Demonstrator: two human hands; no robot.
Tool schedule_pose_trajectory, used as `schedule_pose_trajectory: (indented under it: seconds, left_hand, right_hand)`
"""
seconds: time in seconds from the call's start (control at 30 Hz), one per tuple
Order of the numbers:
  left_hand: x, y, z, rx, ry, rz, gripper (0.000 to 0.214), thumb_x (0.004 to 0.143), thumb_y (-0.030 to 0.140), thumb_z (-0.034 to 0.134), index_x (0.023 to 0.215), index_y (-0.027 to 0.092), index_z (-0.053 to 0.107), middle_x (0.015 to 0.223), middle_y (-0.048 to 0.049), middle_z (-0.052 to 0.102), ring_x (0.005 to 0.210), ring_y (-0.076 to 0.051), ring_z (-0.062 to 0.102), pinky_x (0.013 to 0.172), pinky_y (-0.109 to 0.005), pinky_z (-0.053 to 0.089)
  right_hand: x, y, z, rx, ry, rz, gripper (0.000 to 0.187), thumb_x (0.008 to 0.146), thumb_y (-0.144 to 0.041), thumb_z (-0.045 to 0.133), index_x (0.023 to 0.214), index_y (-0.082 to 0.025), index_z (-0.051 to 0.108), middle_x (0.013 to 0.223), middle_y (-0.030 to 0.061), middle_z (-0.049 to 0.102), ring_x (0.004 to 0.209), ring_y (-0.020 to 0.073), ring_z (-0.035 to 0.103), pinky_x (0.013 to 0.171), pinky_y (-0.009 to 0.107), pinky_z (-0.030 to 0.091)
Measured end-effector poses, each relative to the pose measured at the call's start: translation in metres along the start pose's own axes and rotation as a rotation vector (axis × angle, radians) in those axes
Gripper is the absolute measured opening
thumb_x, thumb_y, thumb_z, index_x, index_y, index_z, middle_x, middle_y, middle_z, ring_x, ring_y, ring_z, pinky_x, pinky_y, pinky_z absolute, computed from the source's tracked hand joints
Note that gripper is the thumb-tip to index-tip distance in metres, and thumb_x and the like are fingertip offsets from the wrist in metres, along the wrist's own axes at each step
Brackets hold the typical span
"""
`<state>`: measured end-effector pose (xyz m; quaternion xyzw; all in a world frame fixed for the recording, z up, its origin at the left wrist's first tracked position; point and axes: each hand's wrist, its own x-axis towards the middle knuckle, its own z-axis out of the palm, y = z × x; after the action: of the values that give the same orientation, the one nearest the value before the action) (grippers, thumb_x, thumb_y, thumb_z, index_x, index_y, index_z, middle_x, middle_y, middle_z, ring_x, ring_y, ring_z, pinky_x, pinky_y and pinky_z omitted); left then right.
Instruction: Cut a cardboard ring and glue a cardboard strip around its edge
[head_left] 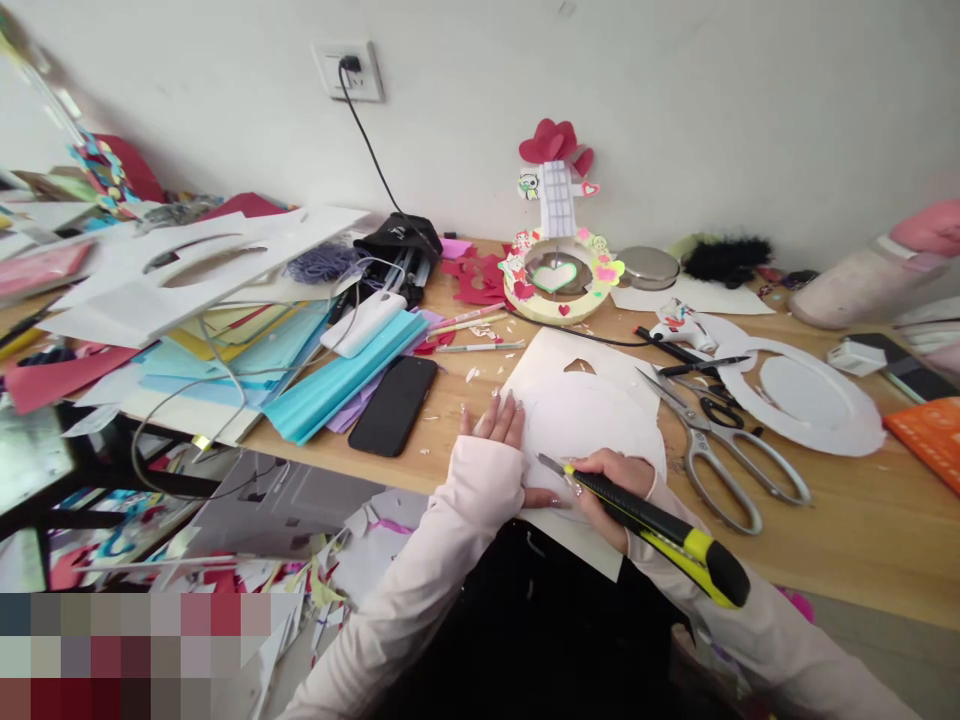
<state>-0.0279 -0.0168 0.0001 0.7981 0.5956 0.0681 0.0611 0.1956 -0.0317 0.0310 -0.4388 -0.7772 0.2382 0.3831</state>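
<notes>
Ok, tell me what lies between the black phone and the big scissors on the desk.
In the head view, between the black phone and the scissors lies the white sheet, with the left hand flat on it.

This is a home craft corner: a wooden desk (862,520) pushed against a plain white wall with a wall socket (349,70). It is littered with coloured paper sheets (247,350), paper scraps, large scissors (724,450), a glue gun (679,325) and a heart-trimmed paper decoration (559,270).
</notes>
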Motion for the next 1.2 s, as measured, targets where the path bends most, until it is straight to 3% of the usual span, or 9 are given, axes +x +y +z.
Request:
schedule_pose_trajectory:
  seconds: [0.3, 0.47, 0.53, 0.6, 0.7, 0.8, 0.9, 1.03, 1.2]
  left_hand:
    - [0.002, -0.001, -0.004, -0.017, -0.061, -0.013, 0.133, 0.074, 0.095, 0.069, 0.171, 0.009, 0.040, 0.176, -0.0270, 0.037, 0.166, -0.049, 0.030, 0.131, -0.073, 0.023]
    - [0.002, 0.003, -0.010, -0.025, -0.101, -0.032, 0.133, 0.072, 0.092, 0.074, 0.171, 0.010, 0.040, 0.177, -0.0258, 0.035, 0.167, -0.050, 0.027, 0.132, -0.075, 0.022]
    - [0.007, 0.002, -0.016, -0.034, -0.146, -0.020, 0.132, 0.074, 0.091, 0.074, 0.172, 0.010, 0.038, 0.178, -0.0254, 0.034, 0.169, -0.049, 0.023, 0.133, -0.075, 0.019]
    - [0.018, -0.005, -0.026, -0.054, -0.191, 0.025, 0.131, 0.075, 0.090, 0.074, 0.173, 0.013, 0.036, 0.178, -0.0243, 0.033, 0.169, -0.048, 0.021, 0.133, -0.075, 0.017]
    - [0.042, -0.019, -0.041, -0.075, -0.246, 0.121, 0.130, 0.071, 0.089, 0.080, 0.174, 0.022, 0.037, 0.179, -0.0198, 0.035, 0.170, -0.050, 0.017, 0.132, -0.079, 0.012]
    - [0.056, -0.028, -0.049, -0.026, -0.216, 0.106, 0.123, 0.071, 0.082, 0.085, 0.173, 0.030, 0.039, 0.179, -0.0160, 0.039, 0.169, -0.050, 0.020, 0.132, -0.080, 0.011]
    - [0.045, -0.022, -0.040, 0.032, -0.135, 0.032, 0.116, 0.077, 0.079, 0.082, 0.171, 0.022, 0.044, 0.177, -0.0204, 0.038, 0.167, -0.048, 0.029, 0.134, -0.073, 0.018]
    - [0.018, -0.001, -0.013, 0.046, -0.022, -0.057, 0.105, 0.089, 0.074, 0.070, 0.167, 0.007, 0.048, 0.173, -0.0293, 0.040, 0.163, -0.047, 0.039, 0.131, -0.066, 0.033]
    - [0.014, 0.011, -0.007, 0.056, 0.019, -0.081, 0.097, 0.095, 0.074, 0.060, 0.163, 0.006, 0.052, 0.171, -0.0291, 0.043, 0.162, -0.046, 0.041, 0.131, -0.068, 0.031]
  right_hand:
    - [-0.010, 0.007, -0.013, -0.029, 0.017, -0.007, 0.013, 0.091, -0.023, 0.063, 0.099, -0.031, 0.070, 0.084, 0.0031, 0.083, 0.068, 0.0270, 0.080, 0.067, 0.039, 0.065]
    - [0.001, 0.018, -0.033, 0.014, -0.166, -0.309, 0.030, 0.085, -0.015, 0.064, 0.111, -0.031, 0.068, 0.079, 0.0020, 0.080, 0.058, 0.0220, 0.076, 0.054, 0.031, 0.060]
    - [0.005, 0.021, -0.033, 0.020, -0.179, -0.388, 0.031, 0.085, -0.014, 0.063, 0.112, -0.029, 0.066, 0.078, 0.0000, 0.080, 0.056, 0.0197, 0.075, 0.054, 0.028, 0.059]
    - [0.007, 0.021, -0.026, 0.002, -0.162, -0.353, 0.027, 0.087, -0.014, 0.062, 0.111, -0.027, 0.067, 0.080, 0.0006, 0.081, 0.060, 0.0194, 0.078, 0.057, 0.027, 0.061]
    - [0.011, 0.015, -0.007, -0.034, -0.120, -0.186, 0.022, 0.091, -0.016, 0.062, 0.109, -0.025, 0.069, 0.084, 0.0025, 0.082, 0.067, 0.0200, 0.080, 0.063, 0.027, 0.063]
    - [0.020, 0.005, 0.010, 0.016, -0.027, -0.011, 0.018, 0.095, -0.022, 0.062, 0.111, -0.023, 0.069, 0.088, 0.0028, 0.083, 0.071, 0.0187, 0.080, 0.066, 0.027, 0.064]
    - [0.030, 0.001, 0.019, 0.055, -0.007, 0.048, 0.016, 0.099, -0.027, 0.062, 0.112, -0.023, 0.069, 0.094, 0.0042, 0.083, 0.077, 0.0192, 0.081, 0.069, 0.029, 0.065]
    - [0.031, 0.006, 0.021, 0.056, 0.039, 0.035, 0.014, 0.095, -0.026, 0.066, 0.107, -0.024, 0.070, 0.088, 0.0032, 0.083, 0.070, 0.0195, 0.079, 0.065, 0.029, 0.064]
    - [0.026, 0.003, 0.014, -0.095, 0.031, 0.045, 0.020, 0.096, -0.025, 0.063, 0.113, -0.023, 0.074, 0.093, 0.0054, 0.084, 0.077, 0.0233, 0.081, 0.071, 0.033, 0.064]
